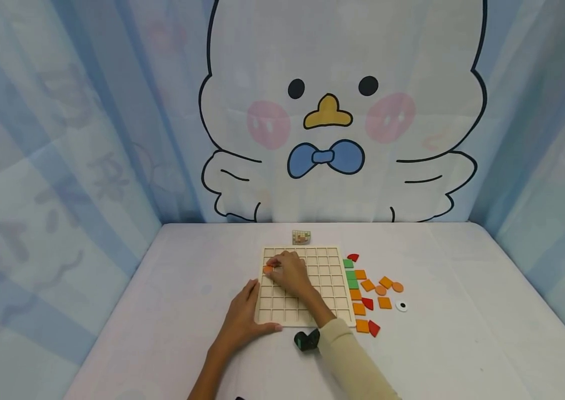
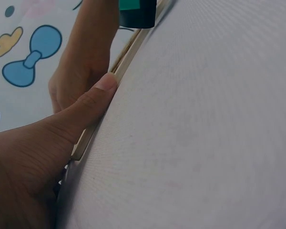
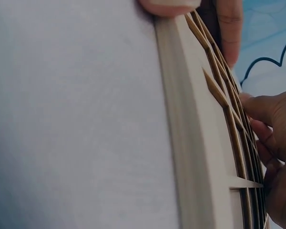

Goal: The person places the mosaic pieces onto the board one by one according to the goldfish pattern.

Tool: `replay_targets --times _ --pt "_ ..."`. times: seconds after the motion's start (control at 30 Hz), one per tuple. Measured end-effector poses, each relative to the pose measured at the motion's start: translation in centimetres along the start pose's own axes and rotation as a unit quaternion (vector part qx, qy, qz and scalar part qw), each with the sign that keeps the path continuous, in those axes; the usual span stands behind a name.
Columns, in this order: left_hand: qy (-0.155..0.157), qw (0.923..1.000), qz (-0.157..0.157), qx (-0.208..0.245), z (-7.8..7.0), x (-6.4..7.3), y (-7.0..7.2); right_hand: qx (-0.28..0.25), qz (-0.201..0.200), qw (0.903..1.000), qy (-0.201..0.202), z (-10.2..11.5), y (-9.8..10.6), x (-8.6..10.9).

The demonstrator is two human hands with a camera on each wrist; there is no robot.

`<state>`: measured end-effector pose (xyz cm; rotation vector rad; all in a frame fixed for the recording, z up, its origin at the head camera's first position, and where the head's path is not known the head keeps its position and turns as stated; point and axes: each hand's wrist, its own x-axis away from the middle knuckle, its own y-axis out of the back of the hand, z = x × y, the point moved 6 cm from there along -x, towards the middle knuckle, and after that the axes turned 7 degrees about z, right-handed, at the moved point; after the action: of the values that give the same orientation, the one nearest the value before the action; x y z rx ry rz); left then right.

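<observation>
On the white table, a grid board lies flat.
Roughly square, its side edges point toward the curtain; the left hand, thumb spread wide, touches its near-left corner; the right hand pinches an orange piece at the far-left cells.

A pale blue-and-white fabric curtain hangs behind a white tabletop with rounded far corners. The curtain bears a large white cartoon bird outlined in black, with pink cheeks, a yellow beak and a blue bow tie. Softly lit blue-and-white fabric panels flank the tabletop on both sides.
</observation>
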<state>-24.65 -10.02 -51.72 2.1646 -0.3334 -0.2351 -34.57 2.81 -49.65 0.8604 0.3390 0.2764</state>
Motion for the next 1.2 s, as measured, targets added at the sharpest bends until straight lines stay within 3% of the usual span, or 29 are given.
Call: replay_targets --times 0.27,0.43,0.63,0.77,0.93,1.2 --pt "0.01 0.9999 0.003 0.002 0.2 -0.1 -0.2 0.004 0.02 0.9997 -0.012 0.1 0.2 0.2" --pt "0.005 1.0 0.002 -0.003 0.0 -0.2 -0.2 -0.03 0.037 0.9987 -0.018 0.1 0.8 0.7" --pt "0.008 1.0 -0.002 0.003 -0.1 -0.1 -0.2 -0.044 0.046 0.998 0.007 0.2 2.0 1.5" --pt "0.016 0.9999 -0.003 0.002 0.1 -0.1 -0.1 -0.033 0.034 0.9988 0.012 0.1 3.1 2.3" --pt "0.021 0.9998 -0.002 0.008 0.1 -0.1 -0.2 -0.013 -0.008 0.9999 0.005 -0.6 5.3 3.6" --pt "0.03 0.9995 0.004 0.011 -0.1 -0.1 -0.2 0.02 -0.047 0.9979 0.039 -3.3 9.7 6.0"
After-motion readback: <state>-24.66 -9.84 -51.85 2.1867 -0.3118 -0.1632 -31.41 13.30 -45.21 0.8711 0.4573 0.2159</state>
